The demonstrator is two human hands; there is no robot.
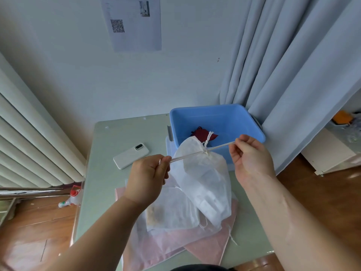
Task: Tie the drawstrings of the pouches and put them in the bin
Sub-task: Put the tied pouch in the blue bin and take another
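Because the drawstring (184,156) runs taut between our two hands, with its knot (205,151) at the gathered neck of the white pouch (205,182), we judge the main risk to be an uneven or hasty pull. If one side gives first, the cord may slip through our fingers and the knot may sit loose, so the neck could open once the pouch drops into the blue bin (220,116). A hard tug might also tear the thin fabric at the neck, which looks flimsy. The pouch hangs tilted above the bench (109,145), its lower end reaching the other pouches (172,210) stacked there, and a swing could drag them out of place. Our left hand (148,173) is curled almost into a fist, thumb and forefinger pinching the left end of the cord, with a short tip poking out behind the fingers. Our right hand (251,155) pinches the right end between thumb and forefinger, the other fingers loosely curled, in front of the bin's near wall. The bin stands at the far right of the bench and already holds a dark red pouch (202,133). A white phone (130,155) lies apart to the left.
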